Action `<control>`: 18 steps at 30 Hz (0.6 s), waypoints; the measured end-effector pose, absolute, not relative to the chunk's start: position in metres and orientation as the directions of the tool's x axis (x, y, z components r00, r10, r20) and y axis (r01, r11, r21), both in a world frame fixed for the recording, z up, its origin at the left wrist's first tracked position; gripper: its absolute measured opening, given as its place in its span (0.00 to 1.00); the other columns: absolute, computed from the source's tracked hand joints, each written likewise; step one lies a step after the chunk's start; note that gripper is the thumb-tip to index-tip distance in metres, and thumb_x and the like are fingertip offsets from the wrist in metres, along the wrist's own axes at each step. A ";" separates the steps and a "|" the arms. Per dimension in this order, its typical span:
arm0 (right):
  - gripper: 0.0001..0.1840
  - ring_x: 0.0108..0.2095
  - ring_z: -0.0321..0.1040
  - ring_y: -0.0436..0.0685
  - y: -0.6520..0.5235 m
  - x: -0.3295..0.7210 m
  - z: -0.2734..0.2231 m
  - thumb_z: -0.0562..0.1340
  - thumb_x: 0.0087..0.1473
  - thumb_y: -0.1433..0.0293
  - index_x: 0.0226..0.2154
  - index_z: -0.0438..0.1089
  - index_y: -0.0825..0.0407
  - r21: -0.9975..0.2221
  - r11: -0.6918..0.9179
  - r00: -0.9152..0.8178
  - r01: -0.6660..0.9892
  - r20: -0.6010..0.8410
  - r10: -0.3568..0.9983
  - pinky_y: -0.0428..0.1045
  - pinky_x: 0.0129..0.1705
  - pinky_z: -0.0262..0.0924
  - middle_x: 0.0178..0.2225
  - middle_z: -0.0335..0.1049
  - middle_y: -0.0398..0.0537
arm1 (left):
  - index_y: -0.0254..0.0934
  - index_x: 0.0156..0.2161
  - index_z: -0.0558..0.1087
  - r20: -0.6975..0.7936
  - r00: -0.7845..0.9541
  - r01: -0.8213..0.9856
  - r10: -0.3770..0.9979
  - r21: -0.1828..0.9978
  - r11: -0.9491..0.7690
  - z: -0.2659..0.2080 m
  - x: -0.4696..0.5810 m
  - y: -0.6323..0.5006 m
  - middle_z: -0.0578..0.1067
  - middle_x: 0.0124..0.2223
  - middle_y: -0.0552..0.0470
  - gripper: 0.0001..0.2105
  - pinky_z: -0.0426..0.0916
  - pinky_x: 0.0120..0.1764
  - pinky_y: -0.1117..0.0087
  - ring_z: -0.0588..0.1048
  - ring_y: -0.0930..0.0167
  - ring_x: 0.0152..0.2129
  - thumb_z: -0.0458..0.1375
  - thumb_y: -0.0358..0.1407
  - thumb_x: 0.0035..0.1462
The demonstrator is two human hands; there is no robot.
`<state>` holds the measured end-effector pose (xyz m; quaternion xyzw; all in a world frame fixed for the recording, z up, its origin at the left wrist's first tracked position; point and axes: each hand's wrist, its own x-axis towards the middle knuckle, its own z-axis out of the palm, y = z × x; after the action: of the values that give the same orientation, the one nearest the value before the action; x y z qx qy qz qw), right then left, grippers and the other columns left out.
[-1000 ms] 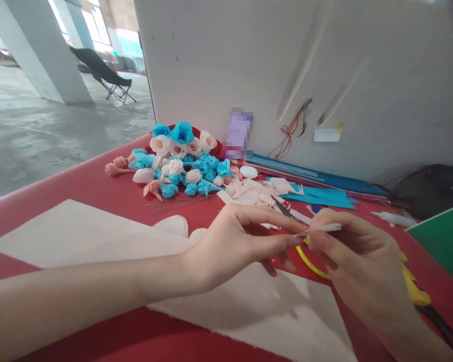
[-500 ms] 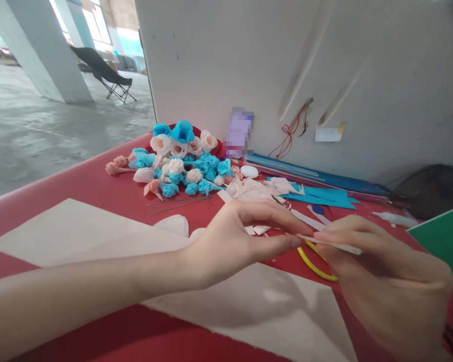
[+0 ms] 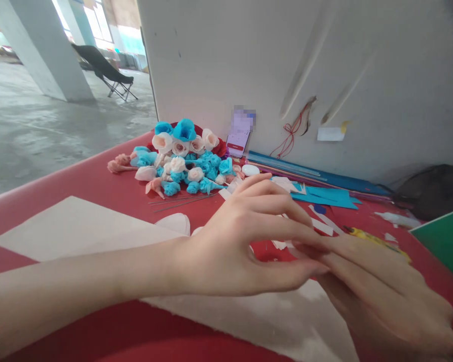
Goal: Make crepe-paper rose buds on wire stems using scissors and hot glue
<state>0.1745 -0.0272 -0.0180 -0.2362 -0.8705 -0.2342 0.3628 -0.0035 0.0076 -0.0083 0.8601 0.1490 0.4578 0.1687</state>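
My left hand (image 3: 249,236) reaches in from the left. Its thumb and index finger close at the fingertips of my right hand (image 3: 388,291), and the other fingers are arched. The right hand's fingers are pressed together and point left into this pinch. Whatever lies between the fingertips is hidden. Below the hands lies a sheet of pale paper (image 3: 256,322) on the red table (image 3: 109,334). A blurred yellow object (image 3: 377,240) lies just beyond the right hand. White paper strips (image 3: 322,227) are scattered behind the fingers.
A heap of blue, white and pink paper flowers (image 3: 184,161) stands at the back left, with thin wires (image 3: 181,202) before it. Another pale sheet (image 3: 75,229) lies left. A phone (image 3: 238,138) leans on the wall. Blue paper (image 3: 324,196) and a green board (image 3: 445,244) are right.
A thin pale paper strip showed between my fingertips; now it is out of sight. Both hands have shifted, the left rightward, its fingers more raised. The yellow loop below them no longer shows there.
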 end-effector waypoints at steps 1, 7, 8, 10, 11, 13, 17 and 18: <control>0.06 0.30 0.69 0.50 -0.027 0.176 -0.019 0.56 0.55 0.76 0.30 0.68 0.53 0.254 0.771 -0.631 0.584 0.740 0.234 0.45 0.27 0.63 0.28 0.73 0.45 | 0.30 0.30 0.76 0.742 0.537 0.107 0.403 0.414 -0.904 -0.009 -0.004 0.008 0.77 0.30 0.49 0.04 0.65 0.38 0.67 0.71 0.72 0.29 0.61 0.30 0.46; 0.05 0.30 0.67 0.48 -0.027 0.180 -0.027 0.57 0.54 0.77 0.31 0.67 0.54 0.292 0.730 -0.628 0.618 0.742 0.235 0.45 0.28 0.60 0.31 0.72 0.43 | 0.34 0.28 0.77 0.715 0.563 0.157 0.415 0.400 -0.903 -0.010 -0.008 0.010 0.78 0.29 0.52 0.03 0.63 0.43 0.65 0.70 0.72 0.30 0.62 0.32 0.45; 0.05 0.29 0.67 0.48 -0.027 0.180 -0.028 0.58 0.54 0.77 0.30 0.67 0.53 0.285 0.729 -0.624 0.622 0.743 0.241 0.45 0.27 0.60 0.31 0.72 0.42 | 0.34 0.28 0.77 0.706 0.574 0.160 0.414 0.399 -0.903 -0.010 -0.009 0.010 0.78 0.29 0.52 0.03 0.62 0.45 0.64 0.70 0.72 0.30 0.62 0.32 0.46; 0.05 0.27 0.66 0.47 -0.027 0.178 -0.028 0.58 0.54 0.76 0.28 0.67 0.52 0.273 0.728 -0.608 0.629 0.756 0.243 0.45 0.26 0.60 0.29 0.72 0.40 | 0.35 0.28 0.77 0.699 0.592 0.161 0.401 0.385 -0.909 -0.008 -0.010 0.010 0.78 0.30 0.53 0.03 0.61 0.47 0.64 0.70 0.72 0.31 0.61 0.31 0.47; 0.06 0.26 0.66 0.47 -0.027 0.177 -0.028 0.59 0.54 0.76 0.27 0.67 0.52 0.269 0.729 -0.605 0.630 0.758 0.243 0.45 0.26 0.59 0.28 0.71 0.39 | 0.35 0.28 0.77 0.700 0.599 0.158 0.389 0.372 -0.914 -0.007 -0.010 0.011 0.78 0.30 0.53 0.03 0.60 0.48 0.64 0.70 0.73 0.31 0.61 0.31 0.47; 0.07 0.27 0.66 0.47 -0.027 0.177 -0.028 0.58 0.54 0.76 0.27 0.67 0.51 0.263 0.731 -0.600 0.630 0.762 0.243 0.45 0.26 0.60 0.28 0.71 0.39 | 0.36 0.28 0.77 0.705 0.611 0.157 0.359 0.337 -0.928 -0.007 -0.011 0.012 0.78 0.30 0.54 0.03 0.59 0.50 0.63 0.70 0.73 0.30 0.60 0.30 0.48; 0.06 0.28 0.66 0.48 -0.024 0.183 -0.028 0.56 0.54 0.79 0.31 0.67 0.54 0.209 0.809 -0.672 0.550 0.686 0.279 0.44 0.27 0.61 0.29 0.71 0.43 | 0.38 0.27 0.76 0.728 0.614 0.190 0.303 0.236 -0.953 -0.008 -0.011 0.013 0.78 0.29 0.56 0.05 0.54 0.54 0.61 0.71 0.72 0.32 0.57 0.31 0.50; 0.07 0.27 0.66 0.48 -0.023 0.185 -0.028 0.55 0.54 0.79 0.33 0.66 0.55 0.196 0.838 -0.711 0.509 0.645 0.281 0.44 0.26 0.61 0.29 0.71 0.44 | 0.39 0.27 0.75 0.734 0.615 0.197 0.289 0.211 -0.957 -0.009 -0.011 0.013 0.78 0.29 0.57 0.06 0.52 0.55 0.61 0.72 0.72 0.32 0.56 0.31 0.51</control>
<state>0.1850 -0.0232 -0.0276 -0.2180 -0.9065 -0.1832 0.3118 -0.0112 0.0127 -0.0089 0.8969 0.1354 0.4174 0.0548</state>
